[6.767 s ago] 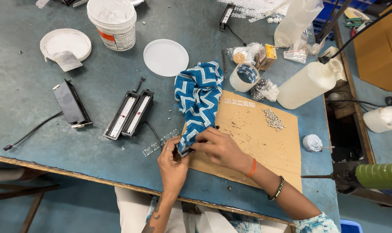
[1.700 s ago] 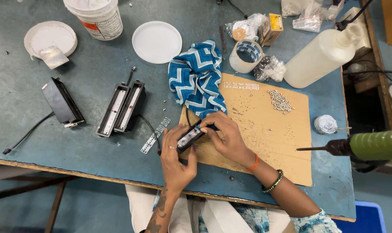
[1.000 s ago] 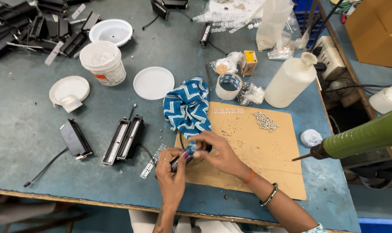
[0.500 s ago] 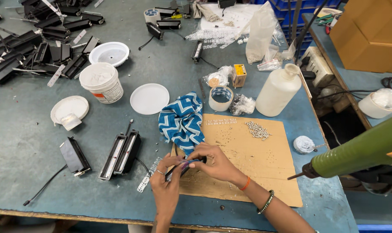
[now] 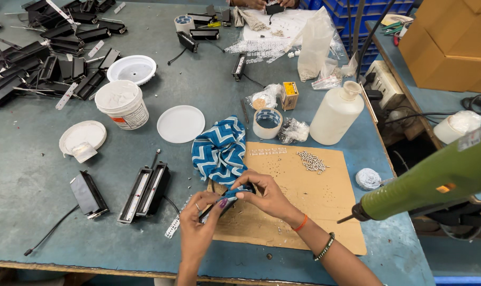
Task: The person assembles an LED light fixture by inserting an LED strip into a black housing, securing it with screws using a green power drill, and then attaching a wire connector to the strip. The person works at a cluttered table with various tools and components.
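Surface (image 5: pixel 28 212) of worn blue-green carries everything; above and right of both hands a brown cardboard sheet (image 5: pixel 314 206) lies flat, and a green powered screwdriver (image 5: pixel 436 182) hangs well to their right; a blue-and-white zigzag cloth (image 5: pixel 219 153) trails from the hands up the surface; left of them sit twin black housings (image 5: pixel 145 191) side by side; between the hands lies a small black part (image 5: pixel 222 200), partly wrapped in cloth; left hand (image 5: pixel 198 225) has its grip clenched on the part's lower end; right hand (image 5: pixel 264 193) pinches cloth onto the upper end.
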